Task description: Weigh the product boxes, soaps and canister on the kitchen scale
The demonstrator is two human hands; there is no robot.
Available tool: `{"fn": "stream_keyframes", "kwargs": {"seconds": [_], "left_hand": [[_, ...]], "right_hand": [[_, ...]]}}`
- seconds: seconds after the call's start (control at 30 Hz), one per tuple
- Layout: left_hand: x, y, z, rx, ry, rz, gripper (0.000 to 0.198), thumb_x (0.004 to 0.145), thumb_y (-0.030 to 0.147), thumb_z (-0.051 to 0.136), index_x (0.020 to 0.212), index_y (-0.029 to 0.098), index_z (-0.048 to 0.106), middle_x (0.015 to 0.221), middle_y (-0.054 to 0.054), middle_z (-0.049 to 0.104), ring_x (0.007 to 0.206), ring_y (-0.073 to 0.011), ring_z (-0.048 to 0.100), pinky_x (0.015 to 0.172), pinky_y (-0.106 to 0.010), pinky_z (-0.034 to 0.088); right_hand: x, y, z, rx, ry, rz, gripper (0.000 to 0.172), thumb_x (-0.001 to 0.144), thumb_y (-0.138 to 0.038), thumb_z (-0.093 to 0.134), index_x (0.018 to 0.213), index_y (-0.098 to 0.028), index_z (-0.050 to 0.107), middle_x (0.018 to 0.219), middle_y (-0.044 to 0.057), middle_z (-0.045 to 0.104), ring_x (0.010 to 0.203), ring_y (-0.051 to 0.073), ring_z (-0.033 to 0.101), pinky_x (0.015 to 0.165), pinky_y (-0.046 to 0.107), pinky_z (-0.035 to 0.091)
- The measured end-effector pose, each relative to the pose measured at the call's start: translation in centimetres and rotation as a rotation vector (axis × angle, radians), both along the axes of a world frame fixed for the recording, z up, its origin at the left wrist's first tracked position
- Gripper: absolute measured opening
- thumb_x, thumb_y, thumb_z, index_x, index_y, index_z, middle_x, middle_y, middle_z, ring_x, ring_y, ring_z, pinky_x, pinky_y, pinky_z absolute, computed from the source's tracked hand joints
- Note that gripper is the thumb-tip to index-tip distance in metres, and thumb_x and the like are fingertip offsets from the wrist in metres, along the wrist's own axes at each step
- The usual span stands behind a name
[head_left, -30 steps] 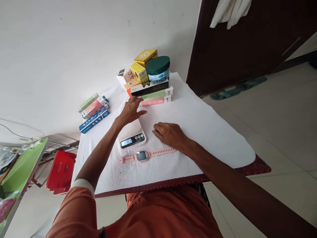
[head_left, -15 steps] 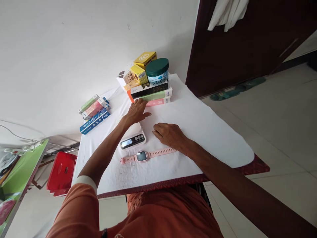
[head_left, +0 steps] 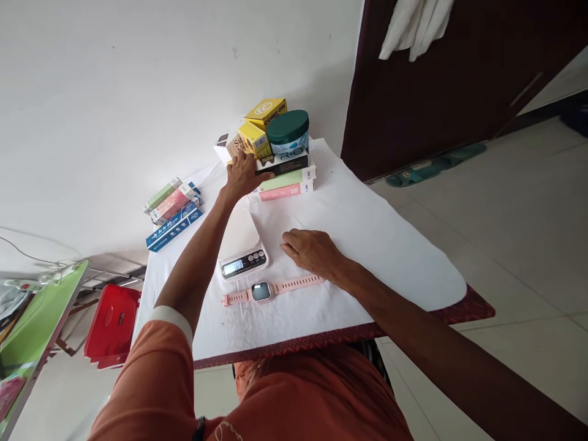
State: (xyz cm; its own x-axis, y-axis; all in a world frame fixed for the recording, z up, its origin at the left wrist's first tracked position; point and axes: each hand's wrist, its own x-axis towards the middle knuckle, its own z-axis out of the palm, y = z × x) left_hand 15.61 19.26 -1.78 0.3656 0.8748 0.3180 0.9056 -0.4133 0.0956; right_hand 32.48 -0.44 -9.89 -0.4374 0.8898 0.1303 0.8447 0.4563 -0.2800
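Observation:
My left hand (head_left: 242,173) reaches over the left end of a black-and-white box (head_left: 289,163) in the pile, its thumb spread away from its fingers. The fingertips lie near a yellow box (head_left: 255,141) and a brown-and-white box (head_left: 235,144); what they touch is partly hidden. My right hand (head_left: 312,250) rests on the white cloth with its fingers curled in and nothing visible in them. Between my arms a white digital scale (head_left: 239,236) has a lit display and a bare platform. In front of it lies a pink-strapped smartwatch (head_left: 261,291), stretched out flat.
A green-lidded tub (head_left: 288,128) sits on the pile, above a green box (head_left: 294,177) and a pink box (head_left: 285,191). Several toothpaste-like boxes (head_left: 174,225) lie at the left. Beyond the table (head_left: 367,245) are a red basket (head_left: 113,324) and a green table (head_left: 46,331).
My left hand has moved away from me, from above the scale and the pink box to the left end of the black-and-white box. The right hand stays where it was.

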Motion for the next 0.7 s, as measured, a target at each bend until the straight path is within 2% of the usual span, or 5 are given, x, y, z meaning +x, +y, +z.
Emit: {"fn": "stream_keyframes", "kwargs": {"seconds": [0.23, 0.37, 0.47, 0.6, 0.7], "left_hand": [[-0.1, -1.4, 0.5, -0.012, 0.111, -0.092, 0.046, 0.089, 0.062, 0.069, 0.113, 0.024, 0.062, 0.123, -0.015, 0.06, 0.122, -0.0376, 0.054, 0.103, -0.053, 0.043], [-0.1, -1.3, 0.5, -0.034, -0.021, -0.136, 0.043, 0.09, 0.06, 0.07, 0.112, 0.024, 0.058, 0.117, -0.013, 0.062, 0.11, -0.0309, 0.06, 0.092, -0.045, 0.05], [-0.7, -1.9, 1.4, 0.04, -0.158, -0.162, 0.04, 0.092, 0.057, 0.069, 0.112, 0.025, 0.056, 0.113, -0.01, 0.063, 0.101, -0.0262, 0.06, 0.088, -0.041, 0.051], [-3.2, -5.6, 3.5, 0.073, -0.184, -0.191, 0.043, 0.089, 0.056, 0.074, 0.11, 0.024, 0.056, 0.108, -0.007, 0.063, 0.094, -0.0227, 0.059, 0.084, -0.038, 0.051], [-6.0, -9.8, 3.9, 0.011, -0.143, -0.173, 0.039, 0.088, 0.053, 0.076, 0.107, 0.024, 0.057, 0.099, -0.004, 0.061, 0.085, -0.02, 0.057, 0.077, -0.035, 0.05]], "right_hand": [[0.1, 0.1, -0.3, 0.037, 0.033, 0.031, 0.02, 0.104, -0.022, 0.05, 0.096, -0.016, 0.067, 0.09, 0.009, 0.073, 0.078, 0.019, 0.065, 0.059, 0.029, 0.024], [0.1, 0.0, -0.1, 0.027, 0.022, 0.02, 0.021, 0.104, -0.022, 0.049, 0.096, -0.016, 0.067, 0.089, 0.009, 0.073, 0.077, 0.019, 0.065, 0.059, 0.029, 0.025], [0.1, 0.0, 0.1, -0.001, 0.004, 0.014, 0.023, 0.105, -0.023, 0.048, 0.097, -0.016, 0.068, 0.09, 0.009, 0.074, 0.078, 0.018, 0.065, 0.059, 0.029, 0.025], [0.1, 0.0, 0.2, -0.008, -0.006, 0.011, 0.026, 0.107, -0.024, 0.046, 0.098, -0.015, 0.068, 0.091, 0.01, 0.073, 0.08, 0.019, 0.066, 0.059, 0.029, 0.023], [0.1, 0.0, 0.1, 0.0, 0.003, 0.024, 0.026, 0.107, -0.023, 0.045, 0.097, -0.015, 0.067, 0.09, 0.01, 0.073, 0.079, 0.019, 0.065, 0.059, 0.03, 0.022]]}}
